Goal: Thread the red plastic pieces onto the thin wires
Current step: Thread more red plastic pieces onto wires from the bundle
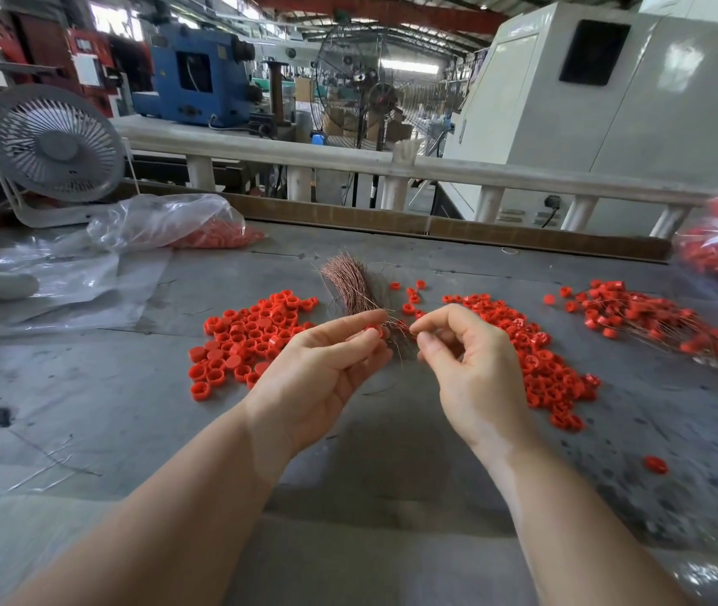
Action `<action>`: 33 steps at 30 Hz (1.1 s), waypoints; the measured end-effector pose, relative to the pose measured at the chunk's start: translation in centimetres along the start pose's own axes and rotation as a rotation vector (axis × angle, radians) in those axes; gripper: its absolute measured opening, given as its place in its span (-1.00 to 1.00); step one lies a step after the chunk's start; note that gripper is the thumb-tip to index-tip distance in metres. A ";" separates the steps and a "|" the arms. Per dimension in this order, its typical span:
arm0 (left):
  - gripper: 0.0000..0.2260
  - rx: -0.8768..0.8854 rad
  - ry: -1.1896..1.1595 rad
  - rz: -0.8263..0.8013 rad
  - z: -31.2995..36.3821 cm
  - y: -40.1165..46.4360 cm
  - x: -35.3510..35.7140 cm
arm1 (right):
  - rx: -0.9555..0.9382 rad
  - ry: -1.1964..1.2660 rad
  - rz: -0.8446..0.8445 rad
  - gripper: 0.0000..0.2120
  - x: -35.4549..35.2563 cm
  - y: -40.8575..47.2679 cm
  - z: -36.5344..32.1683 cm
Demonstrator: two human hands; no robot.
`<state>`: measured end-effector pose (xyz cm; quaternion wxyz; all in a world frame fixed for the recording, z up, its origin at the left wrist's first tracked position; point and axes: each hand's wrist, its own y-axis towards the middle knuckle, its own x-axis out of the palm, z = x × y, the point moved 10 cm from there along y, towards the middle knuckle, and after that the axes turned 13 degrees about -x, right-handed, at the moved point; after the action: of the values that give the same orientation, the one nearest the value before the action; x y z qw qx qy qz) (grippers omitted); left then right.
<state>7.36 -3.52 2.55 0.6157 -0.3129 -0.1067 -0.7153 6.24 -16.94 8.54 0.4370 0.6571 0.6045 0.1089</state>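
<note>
Left fingers pinch a red piece; right fingers pinch a thin wire.

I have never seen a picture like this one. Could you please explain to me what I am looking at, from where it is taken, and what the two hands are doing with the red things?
There is no machine at work here: a person works with bare hands, and a camera worn on the head looks forward and down at a grey table in a factory hall.

The left hand pinches one red plastic piece at its fingertips. The right hand pinches a thin wire and brings it toward that piece.

Between the hands, farther back, lies a bundle of copper-coloured wires. Loose red pieces lie in a left pile and a middle pile. The pile at the right seems already threaded on wires. Plastic bags hold more red pieces, and a small white fan stands at the back left.
</note>
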 end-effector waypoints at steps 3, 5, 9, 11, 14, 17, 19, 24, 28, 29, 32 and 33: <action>-0.79 0.011 -0.006 -0.029 0.1 0.0 0.3 | -0.009 0.020 0.020 -0.72 -0.2 0.1 -0.2; -0.79 0.020 -0.013 -0.048 0.2 0.0 0.4 | -0.029 0.021 0.025 -0.74 -0.3 0.2 -0.5; -0.81 0.012 -0.007 -0.085 0.0 0.0 0.7 | -0.043 0.033 0.025 -0.75 -0.2 0.2 -0.7; -0.80 0.003 -0.001 -0.103 -0.1 0.0 0.9 | -0.048 0.038 0.021 -0.75 -0.2 0.1 -0.7; -0.78 -0.012 0.000 -0.125 -0.2 -0.1 1.0 | -0.058 0.035 0.020 -0.76 -0.2 0.2 -0.8; -0.79 -0.012 0.003 -0.123 -0.2 -0.1 1.1 | -0.052 0.046 0.018 -0.75 -0.1 0.1 -0.7; -0.79 -0.009 -0.003 -0.118 -0.1 -0.1 1.0 | -0.049 0.052 0.017 -0.75 0.0 0.1 -0.6; -0.82 -0.003 -0.013 -0.102 -0.1 -0.1 0.8 | -0.070 0.067 -0.003 -0.81 0.2 0.1 -0.8; -0.81 -0.006 0.009 -0.103 -0.1 -0.1 0.9 | -0.061 0.069 -0.057 -0.83 0.8 0.0 -0.8; -0.81 -0.007 0.012 -0.104 -0.1 -0.1 0.9 | -0.054 0.071 -0.061 -0.84 0.9 0.0 -0.7; -0.81 -0.004 0.024 -0.104 0.0 -0.2 0.9 | -0.040 0.076 -0.063 -0.85 0.9 0.0 -0.6; -0.81 -0.004 0.029 -0.101 0.0 -0.1 0.9 | -0.035 0.083 -0.061 -0.85 0.9 0.0 -0.5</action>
<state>7.18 -4.22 3.05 0.5798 -0.2977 -0.1119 -0.7501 6.11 -15.87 8.48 0.4263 0.6253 0.6399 0.1331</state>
